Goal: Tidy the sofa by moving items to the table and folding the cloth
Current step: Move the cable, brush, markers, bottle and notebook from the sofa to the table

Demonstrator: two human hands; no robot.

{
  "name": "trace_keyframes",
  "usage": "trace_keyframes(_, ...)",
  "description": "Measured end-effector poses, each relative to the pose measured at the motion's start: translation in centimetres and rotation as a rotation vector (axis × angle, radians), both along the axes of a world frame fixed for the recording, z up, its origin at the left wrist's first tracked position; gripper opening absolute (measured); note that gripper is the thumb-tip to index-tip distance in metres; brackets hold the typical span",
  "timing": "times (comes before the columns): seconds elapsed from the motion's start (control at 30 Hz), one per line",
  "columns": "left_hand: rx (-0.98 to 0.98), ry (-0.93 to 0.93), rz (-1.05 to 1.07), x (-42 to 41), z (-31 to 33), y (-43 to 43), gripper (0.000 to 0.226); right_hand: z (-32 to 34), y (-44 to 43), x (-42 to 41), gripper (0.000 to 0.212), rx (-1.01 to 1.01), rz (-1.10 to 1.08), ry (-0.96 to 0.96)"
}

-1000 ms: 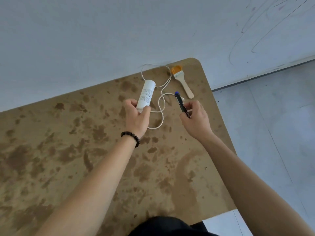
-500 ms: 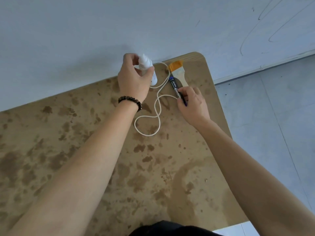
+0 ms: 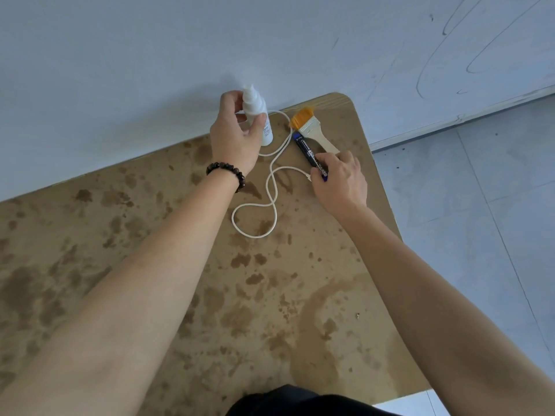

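Observation:
My left hand (image 3: 237, 136) grips a white bottle (image 3: 256, 112) standing upright at the far edge of the stained brown table (image 3: 150, 265), close to the wall. My right hand (image 3: 339, 181) pinches the near end of a dark blue marker (image 3: 307, 150), which lies flat on the table beside a paintbrush (image 3: 312, 127) with orange bristles and a pale wooden handle. A white cable (image 3: 271, 187) loops across the tabletop between my two hands. Neither the sofa nor the cloth is in view.
A pale wall (image 3: 180, 40) rises right behind the table's far edge. Grey tiled floor (image 3: 480, 205) lies to the right of the table's rounded far-right corner (image 3: 348, 100). Dark clothing (image 3: 300, 400) shows at the bottom edge.
My left hand carried the bottle from mid-table to the far edge and stood it upright. My right hand brought the marker down flat beside the paintbrush.

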State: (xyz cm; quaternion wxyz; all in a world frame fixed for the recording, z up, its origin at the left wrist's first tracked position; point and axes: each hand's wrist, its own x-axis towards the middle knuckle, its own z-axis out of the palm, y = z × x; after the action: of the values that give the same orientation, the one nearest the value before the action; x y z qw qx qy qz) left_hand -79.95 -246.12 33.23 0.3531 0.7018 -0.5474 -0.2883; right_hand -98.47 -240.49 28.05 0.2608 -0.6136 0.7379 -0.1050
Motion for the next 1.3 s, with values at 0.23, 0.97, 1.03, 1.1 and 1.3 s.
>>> trace_keyframes(0.23,0.129,-0.159,-0.158,1.0,1.9,1.3,0.056,2.6,2.2,-1.2,0.051,0.122,0.067,-0.087)
trace_keyframes(0.97,0.223,0.087,1.005,3.6,14.5,59.1,0.04,13.8,34.6,4.0,0.062,0.145,0.569,-0.469)
trace_keyframes(1.03,0.128,0.078,1.087,3.3,15.8,63.4,0.038,15.3,37.1,6.1,0.061,0.097,0.663,-0.498)
trace_keyframes(1.1,0.052,0.057,1.18,2.5,16.5,68.7,0.044,16.7,40.7,8.4,0.061,0.061,0.767,-0.526)
trace_keyframes(1.3,-0.105,0.101,1.488,-2.4,15.7,88.6,0.052,18.4,57.2,12.8,0.059,0.01,1.153,-0.595)
